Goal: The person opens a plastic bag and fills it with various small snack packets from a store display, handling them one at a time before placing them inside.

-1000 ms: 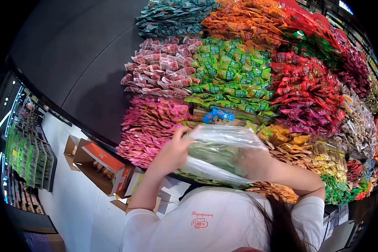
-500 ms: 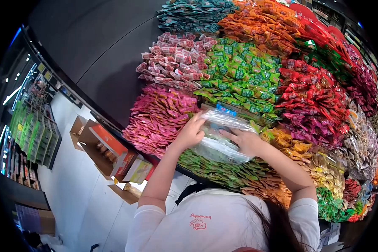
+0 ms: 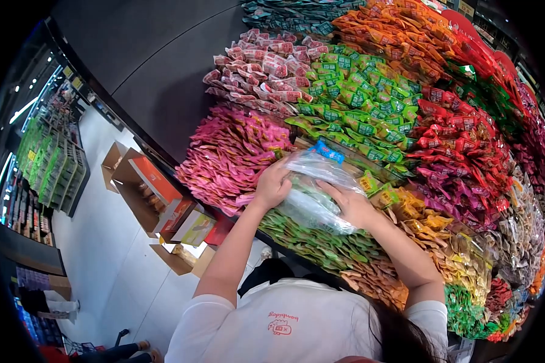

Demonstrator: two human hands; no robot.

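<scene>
A clear plastic bag (image 3: 313, 202), with something greenish showing through it, lies crumpled over the packets near the display's front edge. My left hand (image 3: 274, 184) grips its left side with bent fingers, beside the pink packets (image 3: 233, 158). On the bag's right side, my right hand (image 3: 352, 207) holds the film, its fingers reaching across the top. Some fingertips are hidden by folds of plastic. Just beyond the bag sits a small blue packet (image 3: 328, 151). Dark green packets (image 3: 309, 237) lie below the bag, and yellow packets (image 3: 389, 196) are right of it.
Bright green packets (image 3: 360, 100), red-and-white packets (image 3: 266, 69) and red packets (image 3: 457, 124) are heaped farther back. Open cardboard boxes (image 3: 140, 193) stand on the floor to the left. Shelves (image 3: 51, 160) rise beyond the aisle. Another person's legs (image 3: 124, 353) show at lower left.
My hands have come slightly closer together, and the bag between them is more bunched. The view has shifted a little, and another person's legs now show at lower left.
</scene>
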